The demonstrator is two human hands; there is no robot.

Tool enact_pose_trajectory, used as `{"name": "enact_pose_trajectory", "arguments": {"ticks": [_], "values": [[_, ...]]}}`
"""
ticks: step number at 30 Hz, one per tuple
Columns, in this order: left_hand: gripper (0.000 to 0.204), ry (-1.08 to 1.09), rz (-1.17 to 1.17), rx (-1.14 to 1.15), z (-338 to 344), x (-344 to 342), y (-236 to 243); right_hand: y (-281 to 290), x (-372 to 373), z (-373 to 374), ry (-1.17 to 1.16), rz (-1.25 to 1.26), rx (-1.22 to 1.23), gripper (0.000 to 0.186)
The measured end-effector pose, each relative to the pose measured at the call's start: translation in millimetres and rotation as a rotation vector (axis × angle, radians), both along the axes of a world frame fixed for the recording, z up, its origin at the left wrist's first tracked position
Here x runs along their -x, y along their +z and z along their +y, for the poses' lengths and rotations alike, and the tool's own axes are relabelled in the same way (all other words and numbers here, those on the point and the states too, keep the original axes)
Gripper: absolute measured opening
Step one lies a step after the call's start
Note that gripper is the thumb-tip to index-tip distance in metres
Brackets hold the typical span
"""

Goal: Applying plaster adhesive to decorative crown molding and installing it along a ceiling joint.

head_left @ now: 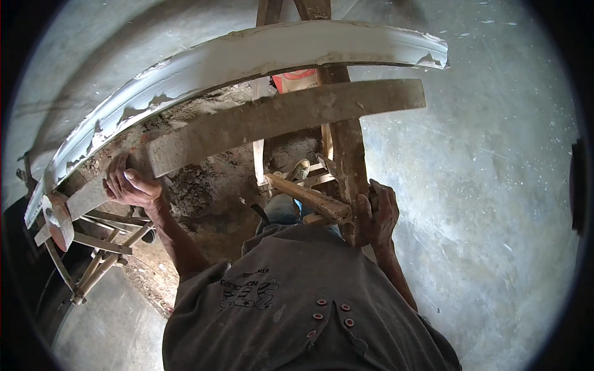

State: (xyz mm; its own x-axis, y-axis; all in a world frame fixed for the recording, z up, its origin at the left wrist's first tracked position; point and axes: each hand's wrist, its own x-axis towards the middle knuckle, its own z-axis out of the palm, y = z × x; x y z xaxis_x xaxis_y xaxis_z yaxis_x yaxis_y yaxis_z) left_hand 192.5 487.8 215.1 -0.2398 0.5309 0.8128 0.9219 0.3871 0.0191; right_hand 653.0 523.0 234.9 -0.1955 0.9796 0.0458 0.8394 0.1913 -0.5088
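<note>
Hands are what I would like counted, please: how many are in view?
2: the left hand on the long grey board, the right hand at the wooden plank's right edge.

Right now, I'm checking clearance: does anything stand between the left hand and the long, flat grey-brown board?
Nothing visible does: the left hand touches the long, flat grey-brown board; the long white-coated bar lies beyond, not between them.
</note>
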Motion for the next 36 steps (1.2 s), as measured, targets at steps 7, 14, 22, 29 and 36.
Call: {"name": "enact_pose_trajectory", "arguments": {"ticks": [7,14,22,29,36], "values": [[0.059,-0.053,-0.096,0.069,3.0,11.2,-2.3,2.8,10.5,9.1,-0.039,0.03,0.009,0.03],[0.048,-0.083,-0.411,0.148,28.0,-13.5,11.6,-7.4,8.8,20.9,-0.134,0.019,0.025,0.022],[0.035,-0.061,-0.651,0.107,16.4,-9.6,-14.6,-18.8,7.1,10.4,-0.208,0.109,0.0,0.013],[0.038,0.06,-0.659,0.133,29.1,-16.5,19.6,3.7,1.9,4.9,-0.24,0.103,0.086,0.016],[0.051,0.01,-0.623,0.095,19.8,-10.2,6.7,1.2,4.3,11.1,-0.268,0.233,0.076,0.022]]}}
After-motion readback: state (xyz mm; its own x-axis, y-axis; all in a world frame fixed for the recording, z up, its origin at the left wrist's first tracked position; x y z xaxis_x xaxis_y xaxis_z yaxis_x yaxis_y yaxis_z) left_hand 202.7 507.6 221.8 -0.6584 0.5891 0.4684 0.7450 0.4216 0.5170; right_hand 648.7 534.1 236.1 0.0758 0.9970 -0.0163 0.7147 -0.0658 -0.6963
